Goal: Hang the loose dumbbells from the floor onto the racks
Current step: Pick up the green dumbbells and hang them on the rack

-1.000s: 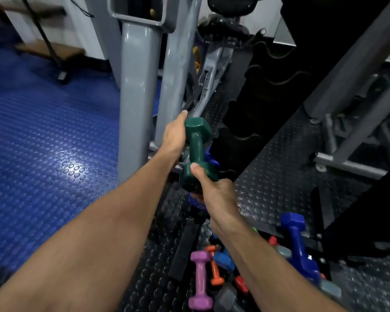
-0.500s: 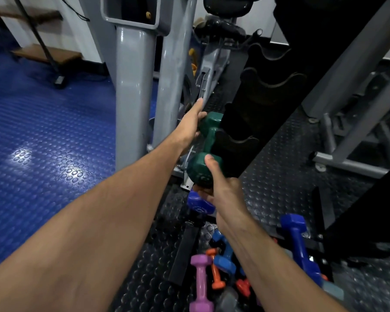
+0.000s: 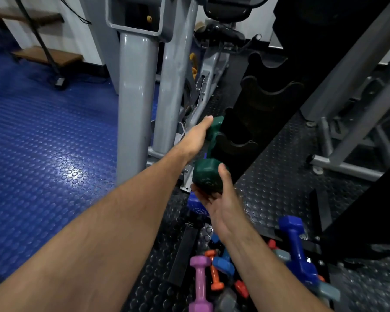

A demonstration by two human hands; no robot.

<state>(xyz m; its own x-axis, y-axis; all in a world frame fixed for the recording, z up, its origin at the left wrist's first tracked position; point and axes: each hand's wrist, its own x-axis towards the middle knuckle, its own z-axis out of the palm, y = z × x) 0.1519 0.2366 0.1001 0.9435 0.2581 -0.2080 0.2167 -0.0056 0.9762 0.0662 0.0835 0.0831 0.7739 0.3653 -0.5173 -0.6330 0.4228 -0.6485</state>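
Green hexagonal rubber-coated dumbbell (image 3: 208, 170) at the black notched rack's (image 3: 234, 149) lowest cradle, my right hand (image 3: 221, 206) cupping its near head, left hand (image 3: 195, 137) flat on the far head; I'd lower it level.

Black studded floor matting (image 3: 279, 176) is carrying a heap of loose dumbbells near its front edge: a pink dumbbell (image 3: 199, 282), an orange dumbbell (image 3: 214, 274) and a blue dumbbell (image 3: 298, 255) are lying there, beside a flat black strap (image 3: 185, 255).

Dark green dumbbell (image 3: 206, 176); black rack (image 3: 252, 122); blue studded floor (image 3: 43, 143); pink dumbbell (image 3: 200, 282); orange dumbbell (image 3: 214, 273).
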